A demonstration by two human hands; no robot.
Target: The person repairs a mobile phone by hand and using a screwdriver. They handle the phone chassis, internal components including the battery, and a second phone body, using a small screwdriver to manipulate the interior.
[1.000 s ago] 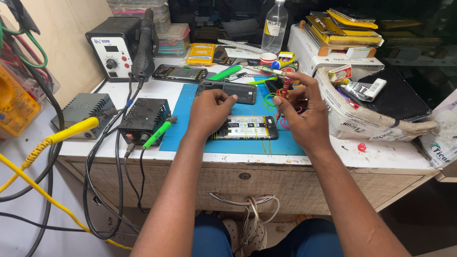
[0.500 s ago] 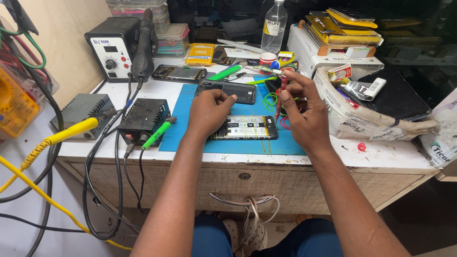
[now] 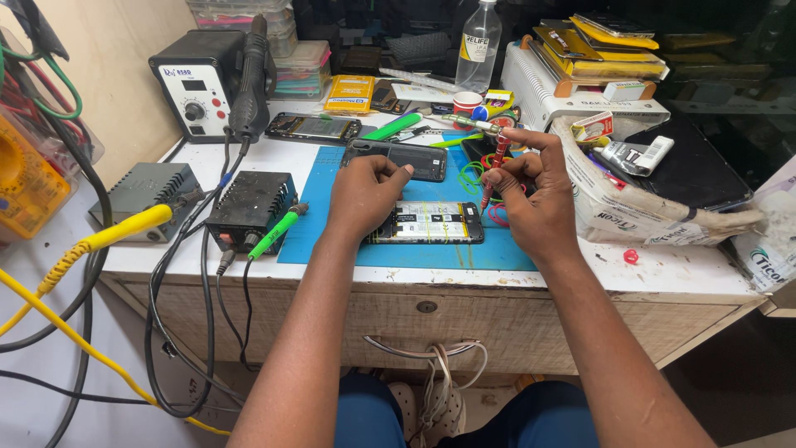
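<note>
An opened phone (image 3: 427, 222), its back cover off and its innards facing up, lies flat on the blue work mat (image 3: 332, 241) near the front edge of the bench. The left hand (image 3: 365, 195) rests curled on the phone's left end, pinning it down; whether its fingers grip anything besides the frame cannot be told. The right hand (image 3: 531, 195) is closed on a thin red screwdriver (image 3: 495, 166), pinching it upright with the tip pointing down toward the phone's right end. A second ago this hand sat higher and further back, the tool angled among the loose parts; now it has come nearer the phone and the tool stands steeper, so the tip is being lined up over the right edge. Behind the hands lies another dark phone (image 3: 398, 158), with green tweezers (image 3: 394, 126) beyond it, and a black power supply (image 3: 253, 203) stands left of the mat.
</note>
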